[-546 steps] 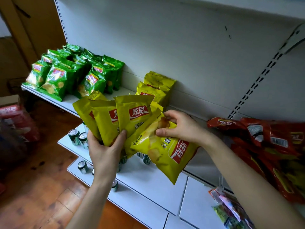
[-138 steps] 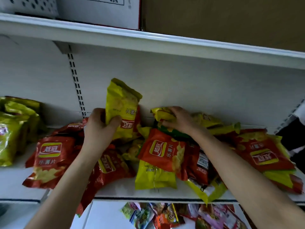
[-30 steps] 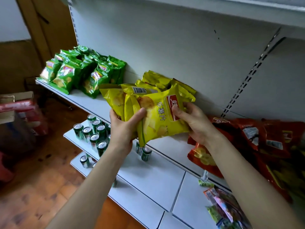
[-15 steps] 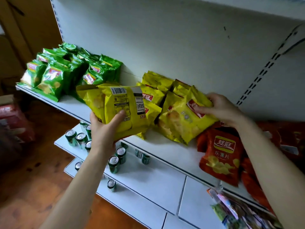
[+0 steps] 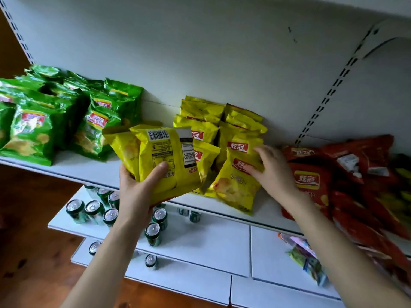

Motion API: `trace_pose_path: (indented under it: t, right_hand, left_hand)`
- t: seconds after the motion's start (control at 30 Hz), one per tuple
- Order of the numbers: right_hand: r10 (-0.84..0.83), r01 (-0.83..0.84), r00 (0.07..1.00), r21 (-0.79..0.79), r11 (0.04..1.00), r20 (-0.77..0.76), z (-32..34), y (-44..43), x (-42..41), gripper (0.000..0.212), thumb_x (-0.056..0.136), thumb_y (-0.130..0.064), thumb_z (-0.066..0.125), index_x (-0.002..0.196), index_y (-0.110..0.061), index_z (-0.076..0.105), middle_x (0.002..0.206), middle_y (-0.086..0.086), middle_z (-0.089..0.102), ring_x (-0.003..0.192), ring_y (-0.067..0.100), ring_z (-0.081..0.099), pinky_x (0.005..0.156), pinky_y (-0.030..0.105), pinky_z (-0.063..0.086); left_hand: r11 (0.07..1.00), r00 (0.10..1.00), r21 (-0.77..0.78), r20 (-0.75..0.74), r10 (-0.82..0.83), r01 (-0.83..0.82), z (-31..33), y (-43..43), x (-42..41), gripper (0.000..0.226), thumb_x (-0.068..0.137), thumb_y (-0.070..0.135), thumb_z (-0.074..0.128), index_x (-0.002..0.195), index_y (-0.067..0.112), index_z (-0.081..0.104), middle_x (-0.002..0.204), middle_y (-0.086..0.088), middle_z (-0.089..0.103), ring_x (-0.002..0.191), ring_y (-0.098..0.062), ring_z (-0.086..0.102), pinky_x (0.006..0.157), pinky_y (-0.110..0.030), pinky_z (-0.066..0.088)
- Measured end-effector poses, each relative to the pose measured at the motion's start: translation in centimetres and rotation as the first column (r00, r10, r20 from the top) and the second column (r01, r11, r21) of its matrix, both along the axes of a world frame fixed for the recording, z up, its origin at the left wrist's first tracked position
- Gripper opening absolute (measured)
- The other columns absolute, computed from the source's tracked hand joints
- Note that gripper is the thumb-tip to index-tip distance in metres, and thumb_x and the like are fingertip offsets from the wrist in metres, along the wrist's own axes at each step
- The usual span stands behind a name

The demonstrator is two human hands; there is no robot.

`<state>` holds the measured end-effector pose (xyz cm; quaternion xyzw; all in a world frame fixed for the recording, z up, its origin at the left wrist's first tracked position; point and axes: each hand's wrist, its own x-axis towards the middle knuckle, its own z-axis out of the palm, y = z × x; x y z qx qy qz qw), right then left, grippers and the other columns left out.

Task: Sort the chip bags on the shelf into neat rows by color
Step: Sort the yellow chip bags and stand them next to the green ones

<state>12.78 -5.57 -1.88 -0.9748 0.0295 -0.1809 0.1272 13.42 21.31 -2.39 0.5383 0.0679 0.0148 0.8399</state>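
A few yellow bags [image 5: 164, 161], barcode side out, are gripped by the left hand [image 5: 135, 185] over the front edge of the shelf [image 5: 89, 170], with the thumb across the nearest one; how many are held is hidden. The right hand [image 5: 271, 172], slightly blurred, is laid with fingers nearly straight on the front bag [image 5: 233, 190] of the yellow rows [image 5: 200, 121] at mid-shelf. Green bags [image 5: 44, 121] at the left end are cut off by the frame; red bags [image 5: 311, 181] at the right end are blurred and cut off.
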Motion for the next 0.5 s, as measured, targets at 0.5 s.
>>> trace_pose_path:
  t: [0.5]
  right_hand:
    - [-0.034, -0.008, 0.969, -0.167, 0.986, -0.246, -5.1, 2.0, 1.7, 0.061, 0.088, -0.041, 0.04, 0.126, 0.005, 0.05, 0.134, 0.025, 0.047, 0.123, 0.041, 0.046, 0.091, 0.053, 0.047]
  left_hand:
    - [0.994, 0.994, 0.008, -0.006, -0.11, 0.11, -0.3, 1.2, 0.4, 0.054, 0.079, 0.005, 0.066, 0.126, 0.015, 0.042, 0.101, -0.005, 0.065, 0.07, -0.011, 0.071, 0.05, -0.024, 0.054]
